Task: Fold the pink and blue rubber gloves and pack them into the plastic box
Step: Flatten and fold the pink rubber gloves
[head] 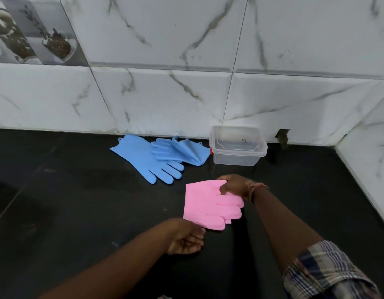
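Folded pink rubber gloves point(205, 205) lie on the black counter, fingers pointing right. My right hand point(235, 186) grips their far upper corner. My left hand point(186, 237) pinches the near lower corner, palm turned up. Behind them, one blue glove point(141, 156) lies flat with its fingers toward me. A second blue glove point(182, 151) is folded over beside it, partly on top. A clear plastic box point(237, 147) stands open and empty against the wall, just right of the blue gloves.
The black counter point(78, 201) runs back to a white marble-tiled wall point(186, 93) and meets a side wall on the right. A small hole point(282, 137) shows in the wall base right of the box.
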`<state>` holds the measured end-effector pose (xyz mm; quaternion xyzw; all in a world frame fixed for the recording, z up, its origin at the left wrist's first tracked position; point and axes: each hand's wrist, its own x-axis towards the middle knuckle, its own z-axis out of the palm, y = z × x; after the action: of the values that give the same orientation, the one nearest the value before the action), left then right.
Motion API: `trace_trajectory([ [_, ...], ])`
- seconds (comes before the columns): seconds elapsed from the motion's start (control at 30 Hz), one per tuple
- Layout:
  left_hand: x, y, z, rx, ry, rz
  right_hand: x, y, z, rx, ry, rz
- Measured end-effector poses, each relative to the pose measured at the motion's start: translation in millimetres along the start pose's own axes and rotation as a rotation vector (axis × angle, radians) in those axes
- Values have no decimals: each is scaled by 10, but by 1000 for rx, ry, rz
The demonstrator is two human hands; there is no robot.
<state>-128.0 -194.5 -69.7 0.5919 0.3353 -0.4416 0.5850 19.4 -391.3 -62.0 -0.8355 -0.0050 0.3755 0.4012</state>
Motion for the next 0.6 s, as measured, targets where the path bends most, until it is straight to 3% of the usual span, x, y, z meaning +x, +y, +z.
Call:
trace_trajectory([
  [0.17,-42,201,-235,253,290,170,66,-149,-153,-406,15,83],
  [0.3,-21,263,-379,249,411,454,60,-287,-50,-575,242,138],
  [0.47,9,304,-805,288,645,596,-9,-525,767,-500,357,-337],
  [0.6,-43,297,-1145,208,532,544,203,-652,1360,-565,322,-502],
])
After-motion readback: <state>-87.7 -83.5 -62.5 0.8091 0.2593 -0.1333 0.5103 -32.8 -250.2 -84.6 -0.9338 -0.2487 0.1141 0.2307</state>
